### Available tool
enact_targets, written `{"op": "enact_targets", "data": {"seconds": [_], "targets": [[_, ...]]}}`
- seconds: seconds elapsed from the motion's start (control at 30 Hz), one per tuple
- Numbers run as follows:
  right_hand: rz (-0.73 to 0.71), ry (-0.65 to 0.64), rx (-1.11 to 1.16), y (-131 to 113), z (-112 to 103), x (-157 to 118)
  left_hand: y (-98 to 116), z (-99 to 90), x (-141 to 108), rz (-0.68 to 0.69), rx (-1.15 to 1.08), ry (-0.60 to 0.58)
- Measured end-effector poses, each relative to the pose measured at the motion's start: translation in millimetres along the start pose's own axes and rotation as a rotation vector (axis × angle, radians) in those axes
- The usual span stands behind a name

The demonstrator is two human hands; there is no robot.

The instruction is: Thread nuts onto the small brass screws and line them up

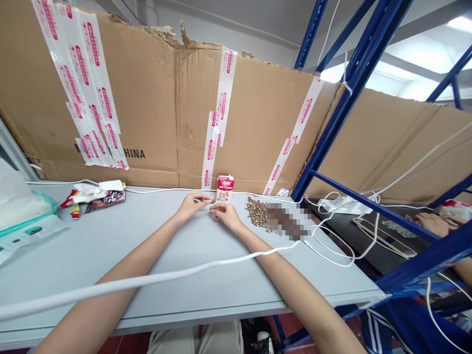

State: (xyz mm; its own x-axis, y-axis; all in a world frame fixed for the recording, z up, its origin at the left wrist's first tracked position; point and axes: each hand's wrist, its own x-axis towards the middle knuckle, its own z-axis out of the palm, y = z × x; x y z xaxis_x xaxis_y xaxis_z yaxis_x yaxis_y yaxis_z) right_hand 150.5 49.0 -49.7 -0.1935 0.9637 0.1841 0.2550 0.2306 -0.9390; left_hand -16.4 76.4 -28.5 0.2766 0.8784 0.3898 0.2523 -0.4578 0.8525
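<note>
My left hand (191, 206) and my right hand (225, 215) are close together over the grey table (121, 246), fingertips nearly meeting. Each pinches what looks like a tiny brass-coloured metal part, too small to identify. To the right of my right hand lies a loose heap of similar small brass parts (257, 214). A red-and-white drink carton (225, 190) stands just beyond my hands. A pixelated patch (286, 221) hides the area beside the heap.
A white cable (147, 278) runs across my forearms and the table. Snack wrappers (105, 200) and a teal-trimmed package (25, 209) lie at the left. Taped cardboard (147, 98) forms the back wall. Blue shelving (350, 103) stands at the right, where another person's hand (435, 224) rests on a dark surface.
</note>
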Motion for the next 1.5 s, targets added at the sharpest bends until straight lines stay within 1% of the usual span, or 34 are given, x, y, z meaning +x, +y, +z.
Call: {"op": "enact_targets", "data": {"seconds": [0.1, 0.27, 0.37, 0.5, 0.6, 0.7, 0.83, 1.07, 1.2, 1.3, 1.4, 1.5], "targets": [[-0.078, 0.010, 0.015, -2, -1, 0, 6, 6.2, -3, 0.011, -0.038, -0.023], [-0.095, 0.105, 0.175, -5, -3, -1, 2, 10.0, -3, -0.006, -0.053, -0.029], [-0.119, 0.159, 0.236, -9, -3, -2, 1, 11.0, -4, -0.043, -0.077, -0.006], [-0.155, 0.201, 0.253, -13, -3, -2, 6, 12.7, -7, -0.098, -0.182, 0.011], [-0.180, 0.235, 0.246, -15, -3, -4, 9, 14.5, -9, -0.103, -0.264, 0.002], [-0.187, 0.271, 0.256, -19, -3, -6, 11, 16.1, -11, -0.107, -0.311, 0.023], [-0.178, 0.291, 0.245, -22, -4, -7, 15, 16.9, -13, -0.133, -0.335, 0.041], [-0.173, 0.282, 0.217, -23, -5, -7, 18, 15.6, -12, -0.129, -0.299, 0.006], [-0.195, 0.306, 0.208, -23, -5, -7, 18, 14.4, -12, -0.133, -0.311, 0.043], [-0.216, 0.329, 0.200, -23, -5, -8, 18, 15.6, -13, -0.127, -0.332, 0.027], [-0.252, 0.345, 0.139, -23, -6, -9, 19, 18.4, -15, -0.144, -0.341, 0.027], [-0.306, 0.363, -0.012, -25, -8, -12, 21, 20.6, -16, -0.161, -0.354, 0.056]]}}
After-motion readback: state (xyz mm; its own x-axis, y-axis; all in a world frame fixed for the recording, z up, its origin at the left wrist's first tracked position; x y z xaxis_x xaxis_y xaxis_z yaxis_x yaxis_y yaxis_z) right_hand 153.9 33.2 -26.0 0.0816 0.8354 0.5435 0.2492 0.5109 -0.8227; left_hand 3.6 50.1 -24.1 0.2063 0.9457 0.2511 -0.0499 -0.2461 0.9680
